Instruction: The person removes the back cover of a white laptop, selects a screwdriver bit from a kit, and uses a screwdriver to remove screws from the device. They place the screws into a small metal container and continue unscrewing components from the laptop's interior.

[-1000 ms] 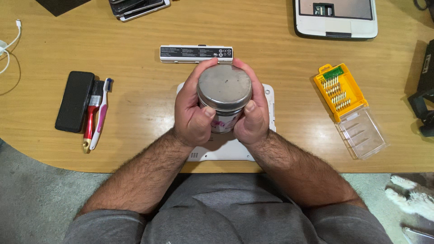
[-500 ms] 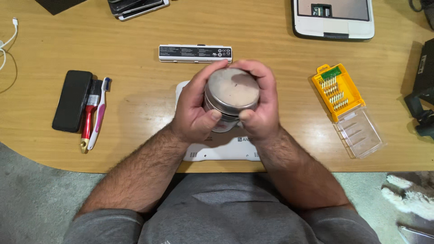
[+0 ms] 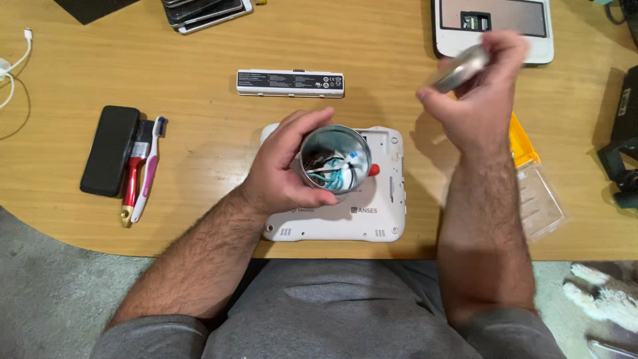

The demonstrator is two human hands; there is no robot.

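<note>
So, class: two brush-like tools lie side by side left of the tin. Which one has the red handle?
The paintbrush, the one touching the black case. Its handle is red with a gold tip; the toothbrush beside it is white and pink.

At the middle of your desk (image 3: 199,80) lies a long white battery (image 3: 290,83) with a dark label along its top face. Nearer you, a white netbook (image 3: 379,219) lies underside up, with a small dark label near its front edge. At the far right, a white device (image 3: 495,26) shows a brownish panel. By your right arm lies a clear plastic case (image 3: 538,203) beside its orange tray (image 3: 522,143).
</note>
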